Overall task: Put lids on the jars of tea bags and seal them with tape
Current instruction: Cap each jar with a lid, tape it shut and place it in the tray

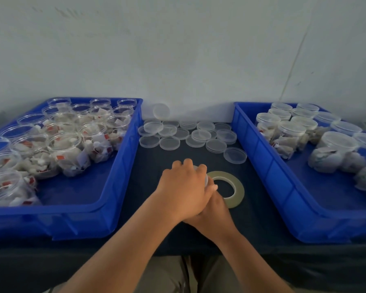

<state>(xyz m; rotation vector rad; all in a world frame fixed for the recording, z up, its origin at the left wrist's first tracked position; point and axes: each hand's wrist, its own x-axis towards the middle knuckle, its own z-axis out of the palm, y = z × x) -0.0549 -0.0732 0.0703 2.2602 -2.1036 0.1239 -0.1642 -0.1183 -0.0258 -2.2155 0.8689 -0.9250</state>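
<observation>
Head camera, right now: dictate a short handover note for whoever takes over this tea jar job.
Left hand grips down over a jar at mid-table. Right hand sits under it, mostly hidden, so its grip is unclear.
Tape roll lies flat just right of the hands. Loose lids are piled behind.
Done: lidded jars in the right bin. Whether they are taped can't be told.
Left: many open jars of tea bags in the left bin, plus the jar in hand.
</observation>
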